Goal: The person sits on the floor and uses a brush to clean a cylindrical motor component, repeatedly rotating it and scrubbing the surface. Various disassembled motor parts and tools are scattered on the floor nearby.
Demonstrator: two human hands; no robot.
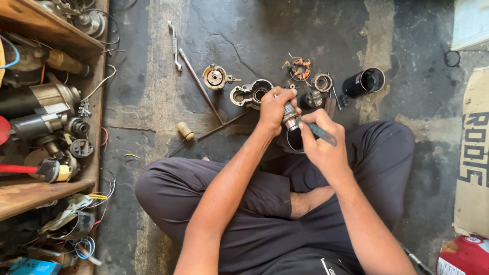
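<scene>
While seated cross-legged on the concrete floor [153,76], the person works over their lap, parts fanned out within reach at 12 o'clock.
Left hand: left hand [274,108] curled tight around the top of a motor armature [292,130], likely steadying it upright so it won't turn.
Right hand: right hand [321,137] pinching a dark-handled tool [321,133], thumb and forefinger pressed together near the tip, which meets the armature's side at 9 o'clock of this hand.
Armature spot: between both hands, above the crossed shins, lower end hidden by fingers.
Housing: grey end housing [249,94] just beside the left hand at 10 o'clock.
Brush plate: orange-wound brush plate [300,69] at 12 o'clock.
Cylinder: black cylinder case [364,81] lying on its side at 2 o'clock.
T-wrench: T-handled rod [204,91] flat on the floor at 10 o'clock.
Shelf: wooden shelf [30,191] of old motors far at 9 o'clock.
</scene>
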